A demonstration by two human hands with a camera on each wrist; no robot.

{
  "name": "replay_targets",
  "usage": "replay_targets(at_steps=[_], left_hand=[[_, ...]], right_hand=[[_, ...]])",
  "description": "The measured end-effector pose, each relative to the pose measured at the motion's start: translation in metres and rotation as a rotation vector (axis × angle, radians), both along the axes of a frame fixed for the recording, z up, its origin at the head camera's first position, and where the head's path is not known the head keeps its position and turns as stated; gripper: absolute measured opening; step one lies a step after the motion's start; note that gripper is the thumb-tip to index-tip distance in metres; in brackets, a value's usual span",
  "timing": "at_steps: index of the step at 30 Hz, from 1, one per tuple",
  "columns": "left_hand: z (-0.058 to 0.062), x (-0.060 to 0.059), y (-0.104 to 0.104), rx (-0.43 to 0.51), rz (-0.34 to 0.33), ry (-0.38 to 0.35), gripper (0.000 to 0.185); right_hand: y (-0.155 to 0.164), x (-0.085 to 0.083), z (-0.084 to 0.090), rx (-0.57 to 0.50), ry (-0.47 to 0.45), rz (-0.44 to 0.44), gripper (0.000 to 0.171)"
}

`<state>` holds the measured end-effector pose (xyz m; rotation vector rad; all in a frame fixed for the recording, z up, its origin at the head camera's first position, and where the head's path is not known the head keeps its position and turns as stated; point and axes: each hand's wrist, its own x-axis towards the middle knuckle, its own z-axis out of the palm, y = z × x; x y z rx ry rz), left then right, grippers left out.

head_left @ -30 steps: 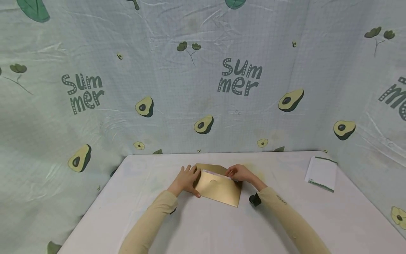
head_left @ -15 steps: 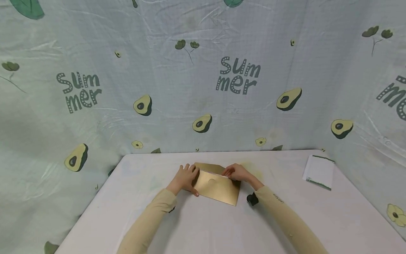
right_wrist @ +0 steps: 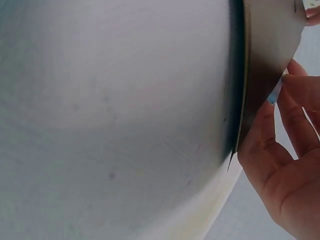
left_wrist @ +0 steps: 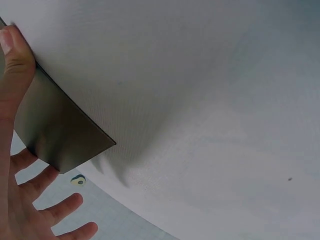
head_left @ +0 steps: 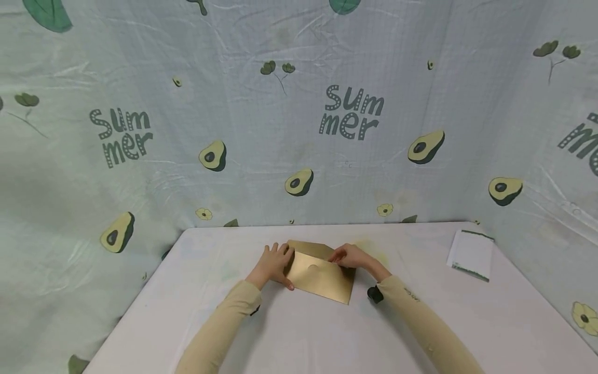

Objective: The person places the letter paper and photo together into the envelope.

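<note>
A gold envelope lies slanted on the white table, its flap folded open toward the back. My left hand grips its left end, the thumb on the near edge and fingertips on the far side, other fingers spread. At the envelope's mouth, my right hand pinches a pale sheet. Only a small bluish-white corner of that sheet shows, in the right wrist view; the envelope hides what lies inside. In the left wrist view, the envelope appears as a dark gold corner beside the thumb.
A white pad or card with green printed edges lies at the table's back right. Behind the table hangs a pale curtain printed with avocados and lettering. Both wrists carry small black devices.
The pale strip that showed along the envelope's mouth has sunk out of sight in the head view. My right hand has shifted slightly left; my left hand holds nearly the same place.
</note>
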<state>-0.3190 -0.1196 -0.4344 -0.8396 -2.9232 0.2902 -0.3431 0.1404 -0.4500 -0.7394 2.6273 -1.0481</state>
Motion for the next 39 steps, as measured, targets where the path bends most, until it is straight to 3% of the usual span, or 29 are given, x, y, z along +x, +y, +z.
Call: replay_targets(at_steps=[13,20,25,32,39], left_hand=[[-0.002,-0.003,0.001,0.010,0.013,-0.008,0.106],[-0.003,-0.002,0.003,0.025,0.025,-0.013,0.105],[-0.002,-0.002,0.004,0.002,0.025,-0.006,0.105],[0.001,-0.001,0.005,-0.009,0.021,0.010,0.103],[-0.001,-0.002,0.006,-0.026,0.029,0.013,0.103]], right_hand=[[-0.001,0.005,0.002,0.076,0.061,-0.009,0.030],[0.008,0.010,0.003,0.095,0.158,0.045,0.027],[0.018,0.015,0.005,0.065,0.170,0.070,0.032],[0.041,0.022,0.004,0.005,0.271,0.071,0.032],[0.091,0.033,0.005,0.000,0.290,-0.016,0.030]])
